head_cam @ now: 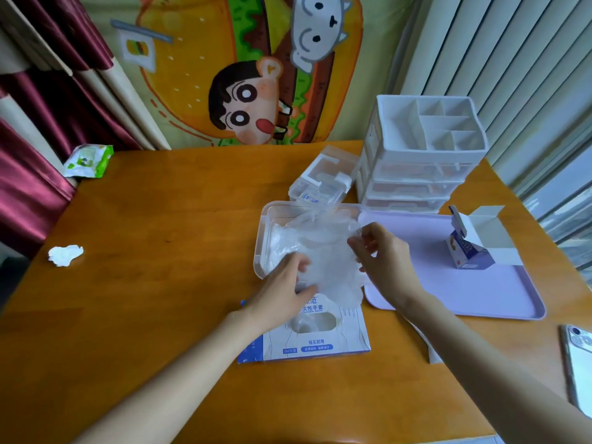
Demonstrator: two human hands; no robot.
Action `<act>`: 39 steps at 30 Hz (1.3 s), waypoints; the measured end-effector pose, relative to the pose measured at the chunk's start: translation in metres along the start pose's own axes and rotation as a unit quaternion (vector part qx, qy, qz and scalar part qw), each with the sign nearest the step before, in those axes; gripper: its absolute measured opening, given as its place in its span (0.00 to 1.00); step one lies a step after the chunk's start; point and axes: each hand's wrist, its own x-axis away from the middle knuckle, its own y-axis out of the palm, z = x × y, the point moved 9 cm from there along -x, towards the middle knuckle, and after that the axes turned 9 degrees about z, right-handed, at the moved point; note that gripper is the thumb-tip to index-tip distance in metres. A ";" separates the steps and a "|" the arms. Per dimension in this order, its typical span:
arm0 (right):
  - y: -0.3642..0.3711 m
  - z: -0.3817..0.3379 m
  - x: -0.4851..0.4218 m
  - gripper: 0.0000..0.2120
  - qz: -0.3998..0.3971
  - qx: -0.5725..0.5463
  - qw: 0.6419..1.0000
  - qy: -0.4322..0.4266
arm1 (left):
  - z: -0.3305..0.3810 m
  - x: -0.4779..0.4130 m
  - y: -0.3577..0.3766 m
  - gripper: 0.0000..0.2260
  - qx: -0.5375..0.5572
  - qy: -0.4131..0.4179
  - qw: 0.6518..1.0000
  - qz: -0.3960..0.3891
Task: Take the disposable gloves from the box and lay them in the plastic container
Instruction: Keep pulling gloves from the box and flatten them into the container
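The left hand (pixel 283 285) and right hand (pixel 386 259) are being shown bare, and both forearms (pixel 179 363) are being seen uncovered to the frame's edge.

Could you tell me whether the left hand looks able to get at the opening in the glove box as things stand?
Probably yes: the opening faces up, uncovered, close beside the left hand. But it and the right hand hold a clear glove over the container, so it must let go first.

Lilac tray (pixel 480 290) noted right of fingers (pixel 371 238); drawer organiser (pixel 416 174) beyond; crumpled tissue (pixel 65 255) far left; phone (pixel 579 363) nearer, right.
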 end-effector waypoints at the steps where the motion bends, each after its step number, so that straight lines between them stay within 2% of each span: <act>1: 0.003 -0.004 0.001 0.08 -0.013 0.002 1.000 -0.012 | 0.012 -0.004 -0.009 0.24 0.018 0.018 0.999 0.029; 3: 0.011 -0.013 0.003 0.09 -0.040 0.010 0.998 -0.036 | 0.029 -0.013 -0.020 0.33 0.059 0.034 0.997 0.043; 4: 0.014 -0.018 0.004 0.09 -0.050 0.015 0.997 -0.048 | 0.033 -0.016 -0.021 0.33 0.074 0.030 0.996 0.031; 5: 0.017 -0.023 0.005 0.08 -0.058 0.013 0.996 -0.059 | 0.035 -0.021 -0.019 0.31 0.077 0.026 0.997 0.017; 7: 0.020 -0.027 0.006 0.06 -0.065 -0.019 0.996 -0.053 | 0.037 -0.027 -0.019 0.19 0.062 0.038 0.997 0.014; 8: 0.020 -0.025 0.006 0.04 -0.059 -0.047 0.997 -0.035 | 0.038 -0.030 -0.023 0.13 0.063 0.046 0.996 0.032; 10: 0.016 -0.012 0.005 0.02 -0.027 -0.093 0.995 0.025 | 0.036 -0.033 -0.037 0.06 0.077 0.046 0.991 0.095; 12: 0.018 0.012 0.007 0.08 -0.023 -0.100 0.988 0.112 | 0.033 -0.032 -0.055 0.05 0.088 0.043 0.980 0.172; 14: 0.034 0.031 0.018 0.20 -0.112 -0.102 0.963 0.221 | 0.034 -0.029 -0.068 0.06 0.101 0.050 0.967 0.227; 16: 0.052 0.036 0.038 0.30 -0.232 -0.125 0.916 0.302 | 0.036 -0.027 -0.070 0.07 0.115 0.060 0.960 0.249; 18: 0.063 0.029 0.050 0.33 -0.312 -0.159 0.877 0.330 | 0.035 -0.025 -0.068 0.07 0.141 0.059 0.953 0.263; 19: 0.067 0.024 0.052 0.31 -0.329 -0.190 0.861 0.337 | 0.035 -0.023 -0.067 0.08 0.152 0.054 0.951 0.265; 21: 0.070 0.016 0.045 0.21 -0.301 -0.278 0.840 0.355 | 0.034 -0.022 -0.061 0.07 0.160 0.052 0.953 0.254; 23: 0.065 0.017 0.029 0.12 -0.203 -0.359 0.829 0.377 | 0.029 -0.020 -0.053 0.06 0.155 0.048 0.961 0.225; 24: 0.060 0.021 0.019 0.12 -0.149 -0.369 0.837 0.375 | 0.024 -0.020 -0.048 0.07 0.144 0.045 0.968 0.198; 25: 0.053 0.024 0.010 0.15 -0.103 -0.357 0.855 0.362 | 0.018 -0.020 -0.042 0.08 0.118 0.044 0.979 0.159; 27: 0.037 0.026 -0.007 0.17 -0.039 -0.309 0.901 0.304 | 0.003 -0.019 -0.023 0.12 0.010 0.052 0.998 0.030; 29: 0.024 0.018 -0.022 0.16 -0.019 -0.256 0.941 0.219 | -0.011 -0.016 -0.014 0.17 -0.070 0.044 0.994 -0.069; 30: 0.019 0.009 -0.029 0.16 -0.025 -0.227 0.959 0.166 | -0.011 -0.018 -0.021 0.19 -0.060 0.036 0.996 -0.061; 32: 0.016 -0.017 -0.036 0.17 -0.069 -0.152 0.985 0.043 | 0.002 -0.030 -0.047 0.24 0.012 0.035 0.999 0.025; 34: 0.023 -0.040 -0.034 0.17 -0.138 -0.075 0.986 -0.065 | 0.023 -0.041 -0.066 0.31 0.049 0.066 0.994 0.071; 36: 0.034 -0.053 -0.028 0.17 -0.205 -0.033 0.970 -0.123 | 0.040 -0.052 -0.067 0.35 0.033 0.091 0.994 0.040; 37: 0.036 -0.057 -0.026 0.18 -0.220 -0.029 0.965 -0.139 | 0.046 -0.056 -0.066 0.33 0.014 0.095 0.995 0.018; 39: 0.034 -0.060 -0.030 0.18 -0.203 -0.036 0.967 -0.149 | 0.051 -0.065 -0.064 0.21 -0.001 0.095 0.995 -0.008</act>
